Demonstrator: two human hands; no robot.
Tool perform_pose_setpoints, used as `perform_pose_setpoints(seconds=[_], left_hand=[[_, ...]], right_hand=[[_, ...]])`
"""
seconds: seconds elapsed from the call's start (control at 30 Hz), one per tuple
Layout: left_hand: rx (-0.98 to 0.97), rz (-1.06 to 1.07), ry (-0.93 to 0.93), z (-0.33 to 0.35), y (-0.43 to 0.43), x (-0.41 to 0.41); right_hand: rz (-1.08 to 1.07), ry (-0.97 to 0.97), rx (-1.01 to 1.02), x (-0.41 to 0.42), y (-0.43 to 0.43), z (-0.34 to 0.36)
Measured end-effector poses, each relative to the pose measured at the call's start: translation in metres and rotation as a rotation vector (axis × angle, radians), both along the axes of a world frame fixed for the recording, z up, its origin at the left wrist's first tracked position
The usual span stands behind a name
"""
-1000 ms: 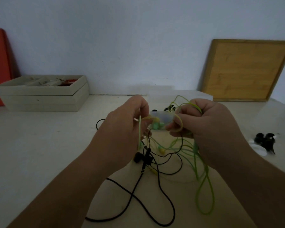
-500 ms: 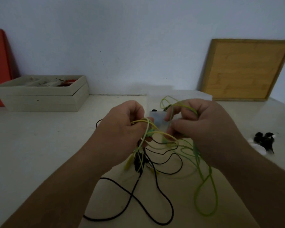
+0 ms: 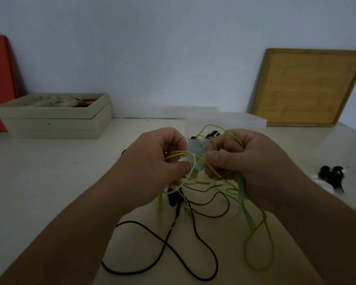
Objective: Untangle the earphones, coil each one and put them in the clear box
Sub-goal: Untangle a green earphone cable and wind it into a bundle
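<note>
While the black cable (image 3: 173, 249) and the green cable (image 3: 259, 243) trail in loose loops over the tabletop (image 3: 39, 182) nearest us, we judge the untangling barely begun. Above them our left hand (image 3: 152, 161) and right hand (image 3: 245, 159) each take a narrow grip, pinching yellow-green strands at the knot (image 3: 199, 167) of earphones. Beyond, the clear box (image 3: 245, 121) seems to hold something black; what it is we cannot tell. Coiling these two is yet to come.
</note>
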State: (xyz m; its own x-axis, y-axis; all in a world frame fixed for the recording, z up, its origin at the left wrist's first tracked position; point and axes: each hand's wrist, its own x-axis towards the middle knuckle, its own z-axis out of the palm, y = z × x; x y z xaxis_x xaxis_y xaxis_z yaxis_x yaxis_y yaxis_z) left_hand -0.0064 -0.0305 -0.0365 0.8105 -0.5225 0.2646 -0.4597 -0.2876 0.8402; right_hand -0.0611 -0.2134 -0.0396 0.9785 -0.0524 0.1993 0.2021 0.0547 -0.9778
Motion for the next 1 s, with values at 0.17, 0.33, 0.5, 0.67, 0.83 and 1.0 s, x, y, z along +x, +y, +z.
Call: perform_pose_setpoints(seconds=[0.17, 0.33, 0.5, 0.67, 0.83, 1.0], left_hand=[[0.166, -0.031, -0.07, 0.004, 0.006, 0.001], [0.251, 0.069, -0.174, 0.003, 0.012, 0.005], [0.21, 0.227, -0.011, 0.002, 0.023, 0.014], [0.166, 0.291, 0.133, 0.005, 0.034, 0.021], [-0.006, 0.217, 0.188, 0.012, 0.037, 0.02], [-0.236, 0.158, -0.116, 0.018, 0.008, -0.006]], right_hand=[[-0.12, -0.06, 0.114, 0.002, -0.005, 0.005], [-0.217, -0.094, 0.232, 0.003, -0.017, 0.015], [-0.338, -0.018, 0.401, 0.001, -0.035, 0.031], [-0.166, -0.001, 0.064, -0.004, -0.039, 0.03], [-0.105, -0.15, -0.406, -0.011, -0.034, 0.028], [0.033, -0.16, -0.388, -0.012, -0.03, 0.03]])
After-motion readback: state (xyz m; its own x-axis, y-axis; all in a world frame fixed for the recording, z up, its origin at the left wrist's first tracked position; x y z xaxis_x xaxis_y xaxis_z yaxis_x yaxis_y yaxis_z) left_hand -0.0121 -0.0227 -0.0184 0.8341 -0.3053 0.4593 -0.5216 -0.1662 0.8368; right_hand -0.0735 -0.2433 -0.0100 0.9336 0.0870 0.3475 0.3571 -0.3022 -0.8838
